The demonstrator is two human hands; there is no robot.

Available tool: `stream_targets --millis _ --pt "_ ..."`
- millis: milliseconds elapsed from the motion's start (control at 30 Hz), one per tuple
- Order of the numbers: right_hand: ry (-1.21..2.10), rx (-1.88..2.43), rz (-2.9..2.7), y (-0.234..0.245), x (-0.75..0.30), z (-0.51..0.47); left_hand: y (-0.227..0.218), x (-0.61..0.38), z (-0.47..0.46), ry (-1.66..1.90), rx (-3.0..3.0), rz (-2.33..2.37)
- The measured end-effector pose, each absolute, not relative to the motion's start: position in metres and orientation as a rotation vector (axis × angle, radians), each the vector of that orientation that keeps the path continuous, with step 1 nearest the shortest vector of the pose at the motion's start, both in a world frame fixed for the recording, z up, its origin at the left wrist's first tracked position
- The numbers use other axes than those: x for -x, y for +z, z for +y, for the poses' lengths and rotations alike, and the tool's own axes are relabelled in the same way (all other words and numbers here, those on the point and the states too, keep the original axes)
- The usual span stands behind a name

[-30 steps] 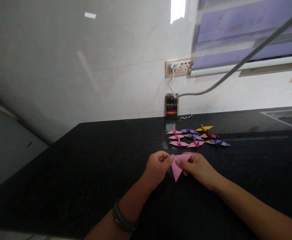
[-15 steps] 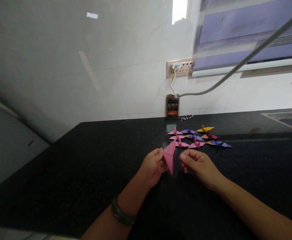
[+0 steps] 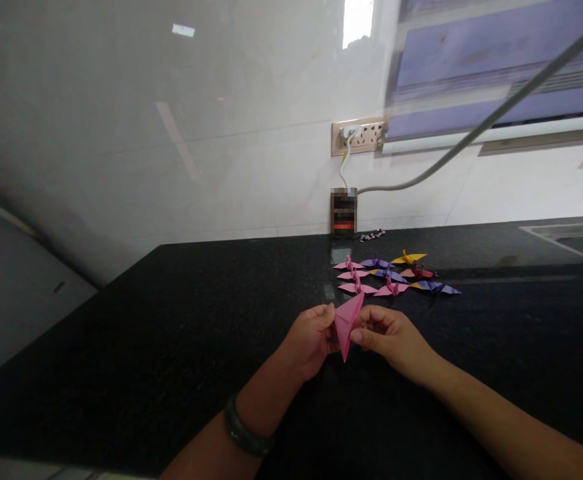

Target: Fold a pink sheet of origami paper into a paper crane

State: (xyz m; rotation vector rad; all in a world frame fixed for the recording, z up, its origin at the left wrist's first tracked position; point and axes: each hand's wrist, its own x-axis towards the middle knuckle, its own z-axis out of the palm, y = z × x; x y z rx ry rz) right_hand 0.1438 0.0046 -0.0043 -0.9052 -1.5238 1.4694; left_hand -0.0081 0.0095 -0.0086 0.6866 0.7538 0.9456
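I'm holding a pink paper (image 3: 347, 323) between both hands, just above the black counter (image 3: 171, 333).
My left hand (image 3: 311, 337), with a dark bangle (image 3: 244, 437) on its wrist, is gripping the paper's left edge with clenched fingers (image 3: 327, 313). The paper is standing on end, tip pointing down. My right hand (image 3: 394, 337) is nipping its right edge between thumb and forefinger. Small folded cranes (image 3: 391, 275) are lying clustered behind the hands, nearer the wall (image 3: 221, 167).

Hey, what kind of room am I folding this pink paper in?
Probably a home kitchen: a dark speckled stone countertop runs along a glossy tiled wall, a socket strip sits above it, and what looks like a sink edge shows at far right.
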Motion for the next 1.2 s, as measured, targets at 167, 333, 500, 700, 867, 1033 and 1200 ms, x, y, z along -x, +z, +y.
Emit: stream_targets --millis 167,333,500,700,867,1033,1200 --pt "1.445 0.911 -1.558 -0.0012 -0.1442 0.0033 -0.0066 0.0075 0.0096 0.95 -0.683 0.772" --pt "1.383 0.971 -1.6 -0.0007 -0.1453 0.0037 -0.0056 0.0079 0.0109 0.963 -0.669 0.789" --pt "1.423 0.931 -1.569 -0.0024 -0.1448 0.0042 -0.0072 0.0079 0.0109 0.974 -0.688 0.786" --pt "1.43 0.917 -1.571 -0.0004 -0.1443 0.0029 -0.0081 0.0081 0.01 0.961 -0.702 0.788" --pt "1.357 0.975 -1.644 0.0013 -0.1442 0.0026 -0.0081 0.0085 0.0111 0.972 -0.69 0.796" --pt "1.3 1.052 -1.659 0.0011 -0.1438 0.0038 -0.0092 0.0096 0.0126 1.025 -0.696 0.841" --pt "1.253 1.123 -1.554 -0.0058 -0.146 0.0103 -0.0078 0.0101 0.0114 1.07 -0.774 0.88"
